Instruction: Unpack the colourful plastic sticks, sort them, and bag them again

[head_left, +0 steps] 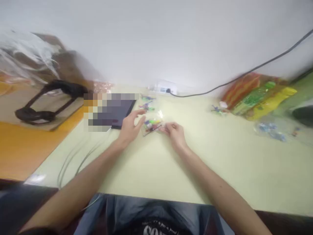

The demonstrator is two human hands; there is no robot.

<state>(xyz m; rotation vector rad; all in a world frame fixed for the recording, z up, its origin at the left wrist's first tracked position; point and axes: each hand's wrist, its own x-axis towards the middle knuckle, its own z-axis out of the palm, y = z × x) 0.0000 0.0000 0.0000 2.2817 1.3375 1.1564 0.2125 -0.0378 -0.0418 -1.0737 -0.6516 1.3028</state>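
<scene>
- Head view: left hand (pixel 129 128) spread beside a clear packet of colourful pieces (pixel 152 125).
- Right hand (pixel 176 134) pinches the packet's three o'clock edge.
- Dark panel (pixel 117 113) at ten o'clock.

On the table (pixel 151 169), a device (pixel 116 112) lies left of bagged pieces (pixel 152 125), packets (pixel 271 103) right.

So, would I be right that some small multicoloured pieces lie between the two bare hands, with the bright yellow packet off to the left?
No: in the head view, the bright yellow packet is off to the right; some small multicoloured pieces do lie between the left hand and right hand.
</scene>
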